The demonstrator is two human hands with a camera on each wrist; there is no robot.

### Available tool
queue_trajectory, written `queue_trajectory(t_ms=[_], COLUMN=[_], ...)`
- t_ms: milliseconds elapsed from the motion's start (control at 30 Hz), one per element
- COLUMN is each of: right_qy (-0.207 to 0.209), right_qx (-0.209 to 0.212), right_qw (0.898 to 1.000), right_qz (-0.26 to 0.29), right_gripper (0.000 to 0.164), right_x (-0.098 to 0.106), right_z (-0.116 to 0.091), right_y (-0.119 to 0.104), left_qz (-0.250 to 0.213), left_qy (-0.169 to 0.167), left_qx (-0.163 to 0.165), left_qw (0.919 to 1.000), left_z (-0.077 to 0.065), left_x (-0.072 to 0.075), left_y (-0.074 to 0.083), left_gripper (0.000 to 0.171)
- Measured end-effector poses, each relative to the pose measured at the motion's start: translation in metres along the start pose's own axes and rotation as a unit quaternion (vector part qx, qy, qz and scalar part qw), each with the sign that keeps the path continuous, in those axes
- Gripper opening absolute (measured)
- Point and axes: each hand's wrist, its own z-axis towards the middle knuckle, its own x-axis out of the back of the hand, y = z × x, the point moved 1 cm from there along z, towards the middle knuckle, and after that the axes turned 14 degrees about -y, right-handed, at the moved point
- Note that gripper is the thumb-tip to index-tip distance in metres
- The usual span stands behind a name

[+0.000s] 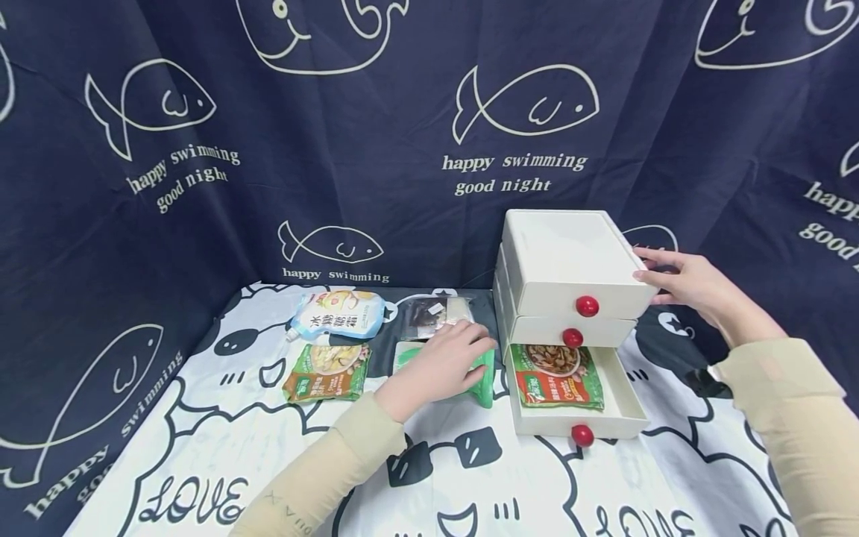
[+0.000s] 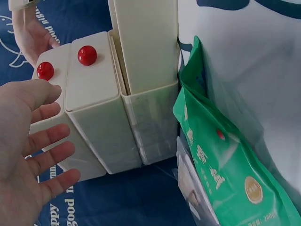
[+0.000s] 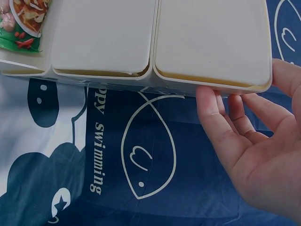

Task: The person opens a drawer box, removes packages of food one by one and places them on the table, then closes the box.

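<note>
A white drawer cabinet (image 1: 564,246) with red knobs stands right of centre, its bottom drawer (image 1: 620,403) pulled out. In that drawer lies a green and red food packet (image 1: 560,380). My right hand (image 1: 691,287) touches the cabinet's right side near the top, and the right wrist view shows its fingertips (image 3: 209,101) against the edge. My left hand (image 1: 439,365) is over a green pouch (image 1: 486,380) left of the cabinet. The left wrist view shows its fingers (image 2: 51,136) spread and apart from the green pouch (image 2: 230,160).
To the left lie a blue and white spouted pouch (image 1: 338,313) and a green and orange food packet (image 1: 329,373). Behind the left hand is a clear packet with dark contents (image 1: 429,313). A dark blue printed curtain (image 1: 403,149) closes off the back.
</note>
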Motion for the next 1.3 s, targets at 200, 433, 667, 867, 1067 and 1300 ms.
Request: queue_trajectory(t_ms=[200,433,667,867,1067,1300], right_qy=[-0.002,-0.003,-0.004,-0.012,-0.014,-0.016], right_qx=[-0.002,0.004,0.004,-0.01,-0.015,-0.013], right_qw=[1.0,1.0,1.0,1.0,0.999,0.998], right_qz=[-0.001,0.0,-0.006,-0.024,-0.05,-0.052], right_gripper=[0.071,0.07,0.072,0.075,0.07,0.07], right_x=[0.0,0.0,0.001,0.003,0.004,0.003], right_z=[0.0,0.001,0.001,0.0,-0.001,-0.004], right_y=[0.0,-0.001,-0.001,-0.002,-0.006,-0.014], left_qz=[0.005,0.001,0.02,0.02,0.032,0.044], left_qy=[-0.005,-0.017,-0.015,-0.028,-0.032,-0.037], left_qx=[-0.005,-0.005,-0.02,-0.025,-0.036,-0.05], left_qw=[1.0,0.9998,0.9995,0.9991,0.9983,0.9971], left_z=[0.008,0.017,0.026,0.032,0.038,0.046], left_x=[0.0,-0.001,-0.001,0.002,0.0,-0.005], left_y=[0.004,0.007,0.012,0.019,0.026,0.033], left_gripper=[0.032,0.033,0.035,0.034,0.034,0.033])
